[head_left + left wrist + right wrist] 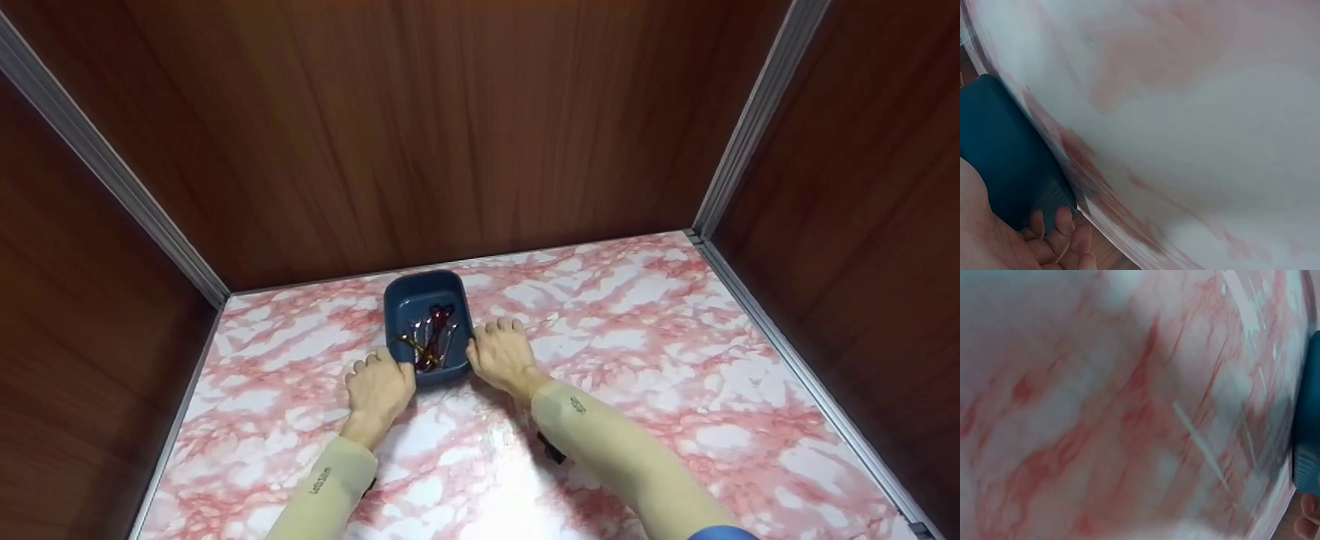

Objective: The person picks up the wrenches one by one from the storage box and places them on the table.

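A dark blue rectangular bin [405, 288] with rounded corners lies toward the back of the table. Inside, near its front end, sit several slim shiny pieces [435, 337], some clear, others dark red and gold; their kind is too small to make out. My left hand [381, 386] grips the bin's near left corner, thumb at the rim. On the opposite long side, my right hand [504, 355] holds the right wall. The left wrist view shows curled fingers [1064, 219] against the bin's outer wall [1013, 152]. Only fingertips [1310, 509] beside the wall [1307, 422] appear in the right wrist view.
The table [637, 337] has a red and white marbled top. Behind it rises a brown wood panel [450, 135], with side panels left and right. Metal frame strips [795, 397] edge the table, and light glares off its front.
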`<state>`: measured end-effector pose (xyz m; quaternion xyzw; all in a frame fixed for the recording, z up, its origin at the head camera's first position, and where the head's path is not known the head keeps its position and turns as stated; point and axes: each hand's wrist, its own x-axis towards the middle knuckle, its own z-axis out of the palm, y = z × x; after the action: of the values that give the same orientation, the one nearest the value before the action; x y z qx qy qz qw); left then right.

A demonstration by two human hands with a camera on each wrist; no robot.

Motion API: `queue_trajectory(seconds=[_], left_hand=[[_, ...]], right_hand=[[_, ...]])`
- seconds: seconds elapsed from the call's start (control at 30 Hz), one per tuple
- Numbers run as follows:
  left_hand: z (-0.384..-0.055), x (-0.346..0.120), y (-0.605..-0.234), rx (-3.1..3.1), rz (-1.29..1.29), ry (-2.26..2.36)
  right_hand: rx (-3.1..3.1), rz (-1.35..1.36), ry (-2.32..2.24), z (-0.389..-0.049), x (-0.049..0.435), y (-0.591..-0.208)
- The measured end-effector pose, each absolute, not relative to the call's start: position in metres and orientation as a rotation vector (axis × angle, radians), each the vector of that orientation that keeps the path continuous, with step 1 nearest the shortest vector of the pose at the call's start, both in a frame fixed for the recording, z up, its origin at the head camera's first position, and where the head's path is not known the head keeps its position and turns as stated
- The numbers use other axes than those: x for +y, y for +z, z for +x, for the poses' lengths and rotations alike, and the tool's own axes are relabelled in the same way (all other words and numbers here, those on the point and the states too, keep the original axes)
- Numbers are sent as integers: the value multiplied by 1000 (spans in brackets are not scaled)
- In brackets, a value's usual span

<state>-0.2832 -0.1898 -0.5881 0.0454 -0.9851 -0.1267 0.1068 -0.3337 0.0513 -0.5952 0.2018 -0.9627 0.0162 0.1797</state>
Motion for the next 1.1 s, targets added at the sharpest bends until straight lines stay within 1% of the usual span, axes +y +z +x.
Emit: queue_trajectory(seconds=[0.6,1.1], left_hand=[[-284,-156,-589,-2871,112,-404],[-276,-131,-588,-2885,73,-417]], right_hand=[[-2695,575,84,-329,87,-593],[-2605,581,100,-317,118,-594]])
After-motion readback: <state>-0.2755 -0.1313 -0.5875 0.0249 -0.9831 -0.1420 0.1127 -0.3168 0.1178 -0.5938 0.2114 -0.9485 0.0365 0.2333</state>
